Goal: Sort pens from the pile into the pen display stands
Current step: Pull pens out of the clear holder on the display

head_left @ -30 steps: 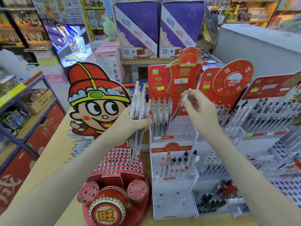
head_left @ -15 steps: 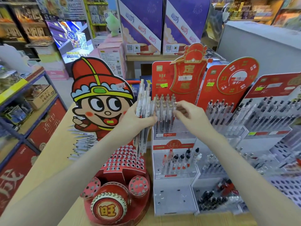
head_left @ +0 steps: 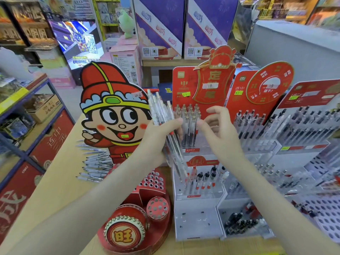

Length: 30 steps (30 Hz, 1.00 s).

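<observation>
Head view: pen bundle (head_left: 161, 115) within left grip (head_left: 158, 142), right grip (head_left: 219, 131) loose, empty, alongside.

Two bare forearms, uncovered all the way to the lower edge of the view, slim wrists, bare left hand (head_left: 156, 139), bare right hand (head_left: 219, 134), slender fingers, fingertips softly blurred, nails too blurred to make out
</observation>
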Available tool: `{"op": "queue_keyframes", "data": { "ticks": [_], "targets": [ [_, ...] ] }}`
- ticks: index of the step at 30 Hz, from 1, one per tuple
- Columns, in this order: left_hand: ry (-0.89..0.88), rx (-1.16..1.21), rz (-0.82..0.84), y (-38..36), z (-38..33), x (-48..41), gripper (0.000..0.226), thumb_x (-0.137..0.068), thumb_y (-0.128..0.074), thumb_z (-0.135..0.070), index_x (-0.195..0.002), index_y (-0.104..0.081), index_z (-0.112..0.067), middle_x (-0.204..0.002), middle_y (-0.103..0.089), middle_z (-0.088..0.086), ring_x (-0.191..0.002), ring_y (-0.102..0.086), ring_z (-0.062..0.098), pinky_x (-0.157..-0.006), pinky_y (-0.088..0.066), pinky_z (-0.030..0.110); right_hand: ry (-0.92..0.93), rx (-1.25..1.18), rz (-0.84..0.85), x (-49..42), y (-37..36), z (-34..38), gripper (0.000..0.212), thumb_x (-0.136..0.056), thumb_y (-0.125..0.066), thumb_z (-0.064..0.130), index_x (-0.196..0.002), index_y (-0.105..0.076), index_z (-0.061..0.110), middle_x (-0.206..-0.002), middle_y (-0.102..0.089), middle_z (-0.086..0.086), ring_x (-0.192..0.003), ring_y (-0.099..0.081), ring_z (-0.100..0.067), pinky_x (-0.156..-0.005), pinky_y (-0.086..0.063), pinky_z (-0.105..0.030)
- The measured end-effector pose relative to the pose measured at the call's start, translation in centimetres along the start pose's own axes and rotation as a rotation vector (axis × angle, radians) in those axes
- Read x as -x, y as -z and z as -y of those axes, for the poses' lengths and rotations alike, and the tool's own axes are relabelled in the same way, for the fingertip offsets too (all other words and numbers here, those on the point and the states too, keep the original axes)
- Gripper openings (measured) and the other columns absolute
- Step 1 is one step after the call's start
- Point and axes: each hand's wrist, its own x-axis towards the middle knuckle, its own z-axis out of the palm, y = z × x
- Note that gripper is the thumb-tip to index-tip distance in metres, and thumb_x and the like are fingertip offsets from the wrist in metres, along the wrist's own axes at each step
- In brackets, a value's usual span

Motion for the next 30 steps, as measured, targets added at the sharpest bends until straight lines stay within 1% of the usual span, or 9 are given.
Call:
{"op": "queue_keyframes", "data": {
  "ticks": [3, 6, 8, 13, 17, 19, 23, 27, 30],
  "targets": [
    [0.042, 0.13, 0.0, -0.8, -0.4, -0.1, 0.013, -0.088, -0.063, -0.008, -0.081, -0.058, -0.018, -0.058, -0.061, -0.001, -0.054, -0.062, 0.013, -0.057, -0.053, 0.03, -0.012, -0.166, 0.189, 1.7, -0.5, 2.3, 0.031, -0.088, -0.058, 0.032, -0.109, -0.041, 0.017, -0.089, -0.048, 0.002, -0.076, -0.047, 0.001, -0.071, -0.042, -0.014],
    [0.039, 0.095, 0.008, -1.5, -0.8, -0.6, 0.009, -0.086, -0.066, -0.009, -0.089, -0.06, -0.015, -0.066, -0.065, 0.002, -0.062, -0.066, 0.017, -0.056, -0.055, 0.031, 0.037, -0.053, 0.242, 1.3, -0.6, 2.9, 0.032, -0.082, -0.069, 0.029, -0.092, -0.042, 0.016, -0.078, -0.043, 0.002, -0.066, -0.039, -0.003, -0.063, -0.038, -0.018],
    [0.038, 0.068, 0.014, -1.8, -1.0, -0.6, 0.014, -0.085, -0.068, -0.01, -0.097, -0.061, -0.012, -0.074, -0.067, 0.005, -0.067, -0.068, 0.02, -0.056, -0.055, 0.032, 0.003, -0.009, 0.327, 0.5, -0.2, 3.2, 0.028, -0.082, -0.07, 0.027, -0.09, -0.045, 0.018, -0.077, -0.05, 0.002, -0.065, -0.044, -0.002, -0.064, -0.04, -0.017],
    [0.084, 0.082, -0.036, -2.1, -1.1, -0.3, 0.034, -0.082, -0.071, -0.023, -0.113, -0.062, -0.014, -0.089, -0.07, 0.008, -0.073, -0.071, 0.021, -0.056, -0.057, 0.035, -0.129, 0.021, 0.461, -0.2, 0.1, 3.4, 0.013, -0.089, -0.063, 0.024, -0.097, -0.053, 0.021, -0.084, -0.058, -0.003, -0.074, -0.055, -0.013, -0.07, -0.052, -0.035],
    [0.106, 0.116, -0.05, -2.0, -1.1, 0.1, 0.06, -0.07, -0.07, -0.039, -0.12, -0.057, -0.009, -0.098, -0.07, 0.019, -0.07, -0.071, 0.028, -0.053, -0.056, 0.038, -0.169, -0.012, 0.473, -0.5, 0.0, 3.7, 0.007, -0.095, -0.053, 0.022, -0.102, -0.054, 0.023, -0.084, -0.056, 0.0, -0.071, -0.055, -0.011, -0.066, -0.053, -0.029],
    [0.095, 0.113, -0.048, -1.8, -1.1, 0.3, 0.053, -0.077, -0.068, -0.037, -0.121, -0.057, -0.01, -0.098, -0.072, 0.018, -0.069, -0.072, 0.029, -0.052, -0.056, 0.037, -0.186, -0.02, 0.49, -0.5, 0.0, 3.6, 0.013, -0.096, -0.05, 0.022, -0.108, -0.054, 0.019, -0.083, -0.057, 0.001, -0.067, -0.055, -0.009, -0.063, -0.05, -0.024],
    [0.063, 0.136, -0.089, -1.8, -0.7, 0.2, 0.031, -0.09, -0.064, -0.019, -0.118, -0.057, -0.008, -0.089, -0.071, 0.014, -0.069, -0.071, 0.025, -0.054, -0.056, 0.034, -0.25, -0.047, 0.425, -0.5, -0.5, 2.7, 0.013, -0.095, -0.05, 0.019, -0.107, -0.055, 0.018, -0.081, -0.059, 0.001, -0.072, -0.054, -0.012, -0.069, -0.046, -0.026],
    [0.057, 0.125, -0.148, -1.4, -0.8, -0.1, 0.017, -0.089, -0.062, -0.006, -0.1, -0.054, -0.016, -0.067, -0.061, 0.004, -0.052, -0.063, 0.015, -0.05, -0.052, 0.028, -0.297, -0.138, 0.325, -0.5, -0.1, 1.3, 0.009, -0.095, -0.05, 0.016, -0.102, -0.056, 0.016, -0.081, -0.061, -0.006, -0.073, -0.053, -0.02, -0.08, -0.048, -0.041],
    [0.015, 0.038, -0.106, -0.5, -0.8, -0.4, 0.022, -0.088, -0.063, -0.006, -0.103, -0.055, -0.02, -0.072, -0.061, 0.003, -0.065, -0.061, 0.017, -0.065, -0.051, 0.033, -0.275, -0.115, 0.212, -0.5, 1.1, 0.1, 0.006, -0.093, -0.055, 0.015, -0.099, -0.053, 0.015, -0.083, -0.068, -0.004, -0.074, -0.066, -0.017, -0.083, -0.054, -0.04]
  ]
}}
